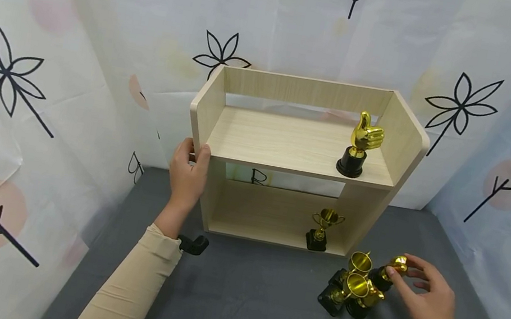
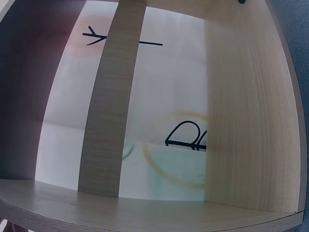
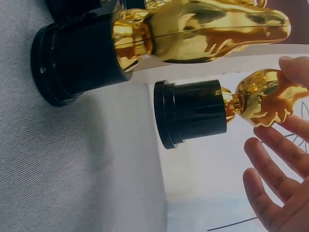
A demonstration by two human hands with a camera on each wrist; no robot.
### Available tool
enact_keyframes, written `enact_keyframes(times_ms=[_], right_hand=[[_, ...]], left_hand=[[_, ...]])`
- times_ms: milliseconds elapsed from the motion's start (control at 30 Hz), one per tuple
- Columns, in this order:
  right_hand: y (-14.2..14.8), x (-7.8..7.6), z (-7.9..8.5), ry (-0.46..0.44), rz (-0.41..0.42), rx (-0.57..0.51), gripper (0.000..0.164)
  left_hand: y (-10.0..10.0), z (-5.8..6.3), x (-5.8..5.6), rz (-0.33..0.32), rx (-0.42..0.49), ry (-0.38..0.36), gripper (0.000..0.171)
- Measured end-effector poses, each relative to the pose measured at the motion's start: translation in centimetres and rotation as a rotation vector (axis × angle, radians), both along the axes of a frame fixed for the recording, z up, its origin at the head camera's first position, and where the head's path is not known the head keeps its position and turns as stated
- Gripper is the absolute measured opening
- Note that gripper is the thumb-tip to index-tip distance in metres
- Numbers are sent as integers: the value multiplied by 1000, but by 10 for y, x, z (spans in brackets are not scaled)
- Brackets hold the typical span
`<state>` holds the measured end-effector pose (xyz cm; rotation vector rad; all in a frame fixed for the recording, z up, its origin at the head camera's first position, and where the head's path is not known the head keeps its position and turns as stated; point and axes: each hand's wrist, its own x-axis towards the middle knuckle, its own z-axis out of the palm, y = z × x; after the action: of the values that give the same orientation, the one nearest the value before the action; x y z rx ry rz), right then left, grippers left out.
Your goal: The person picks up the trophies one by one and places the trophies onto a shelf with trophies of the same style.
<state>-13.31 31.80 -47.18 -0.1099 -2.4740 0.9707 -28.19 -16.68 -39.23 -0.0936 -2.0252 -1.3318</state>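
Note:
At the left side of a pale wooden two-tier shelf (image 1: 284, 142), my left hand (image 1: 188, 176) grips the edge of the side panel, thumb in front. The left wrist view looks into the shelf (image 2: 253, 106); almost all of that hand is hidden there. My right hand (image 1: 431, 299) pinches the gold top of a trophy (image 3: 198, 108) with a round black base. In the right wrist view its thumb and fingertips (image 3: 263, 137) are at the gold part. Beside it stand gold cup trophies (image 1: 357, 285) and a thumbs-up trophy (image 3: 217, 31), close together on the grey table.
A gold thumbs-up trophy (image 1: 366, 136) stands on the upper tier, toward the right. Below it, a small two-handled cup trophy (image 1: 321, 231) stands on the lower tier. The grey tabletop (image 1: 251, 301) runs back to white patterned cloth walls (image 1: 123, 5).

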Motion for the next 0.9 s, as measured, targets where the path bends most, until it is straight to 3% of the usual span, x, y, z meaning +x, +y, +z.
enact_keyframes(times_ms=[900], right_hand=[[-13, 6, 25, 120, 2, 20, 50]], left_hand=[[0, 1, 0, 11, -11, 10, 42]])
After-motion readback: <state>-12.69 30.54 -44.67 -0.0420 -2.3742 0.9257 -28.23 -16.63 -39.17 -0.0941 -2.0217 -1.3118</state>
